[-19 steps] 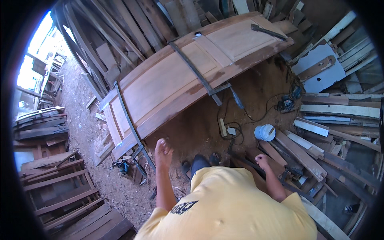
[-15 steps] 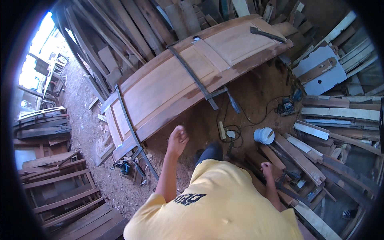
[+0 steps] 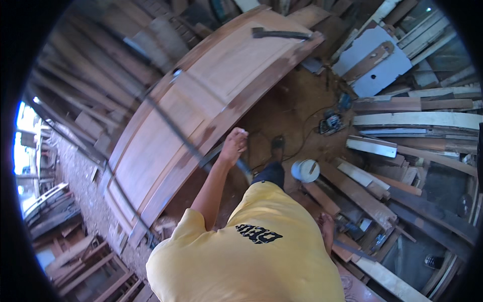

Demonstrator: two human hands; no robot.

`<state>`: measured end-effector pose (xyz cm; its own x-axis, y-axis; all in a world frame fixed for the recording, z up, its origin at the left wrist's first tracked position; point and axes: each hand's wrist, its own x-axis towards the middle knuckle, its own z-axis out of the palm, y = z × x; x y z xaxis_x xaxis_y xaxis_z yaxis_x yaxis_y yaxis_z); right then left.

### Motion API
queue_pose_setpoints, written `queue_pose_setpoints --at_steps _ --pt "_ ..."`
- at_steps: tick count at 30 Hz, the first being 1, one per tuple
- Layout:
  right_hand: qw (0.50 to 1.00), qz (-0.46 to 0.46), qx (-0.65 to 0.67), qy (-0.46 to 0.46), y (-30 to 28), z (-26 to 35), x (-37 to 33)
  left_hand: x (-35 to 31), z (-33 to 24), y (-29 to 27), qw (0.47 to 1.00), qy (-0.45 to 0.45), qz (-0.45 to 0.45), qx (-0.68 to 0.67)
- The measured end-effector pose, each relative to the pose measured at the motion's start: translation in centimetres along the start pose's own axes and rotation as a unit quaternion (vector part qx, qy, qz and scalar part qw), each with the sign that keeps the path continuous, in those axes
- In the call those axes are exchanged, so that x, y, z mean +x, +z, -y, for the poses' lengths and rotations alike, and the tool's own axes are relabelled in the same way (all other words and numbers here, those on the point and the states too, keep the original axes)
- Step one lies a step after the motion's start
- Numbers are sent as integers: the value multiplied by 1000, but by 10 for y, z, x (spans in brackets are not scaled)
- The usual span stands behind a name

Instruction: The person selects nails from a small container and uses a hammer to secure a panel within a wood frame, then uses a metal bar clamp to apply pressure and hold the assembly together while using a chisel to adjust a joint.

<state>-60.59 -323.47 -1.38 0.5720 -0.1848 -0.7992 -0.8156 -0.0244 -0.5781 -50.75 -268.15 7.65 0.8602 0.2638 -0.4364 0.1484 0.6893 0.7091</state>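
A wide fisheye view was aimed down from a person's head.
The scene was taken in by the left of two head-worn cameras, with the picture kept upright and ringed by a dark border. The yellow shirt [image 3: 251,251] was seen nearest, at the lower edge; beyond it the left hand [image 3: 234,146] and right hand [image 3: 327,226] were shown, and the panelled door [image 3: 193,103] was viewed farther off, its long edges bowed.

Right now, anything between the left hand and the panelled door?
Partly: a dark bar clamp lies across the panelled door, its end jutting past the near edge beside the left hand. Nothing else visible between them; height gap unclear.
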Motion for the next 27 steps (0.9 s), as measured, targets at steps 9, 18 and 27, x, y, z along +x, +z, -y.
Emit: queue_pose_setpoints --at_steps 9,18,27 --pt "906 18 -348 -241 30 267 196 239 -24 81 958 126 -133 218" --pt "960 70 -186 -196 105 458 247 326 -101 142 928 82 -173 319" --pt "980 123 -75 -138 149 631 414 460 -122 172 894 116 -257 348"
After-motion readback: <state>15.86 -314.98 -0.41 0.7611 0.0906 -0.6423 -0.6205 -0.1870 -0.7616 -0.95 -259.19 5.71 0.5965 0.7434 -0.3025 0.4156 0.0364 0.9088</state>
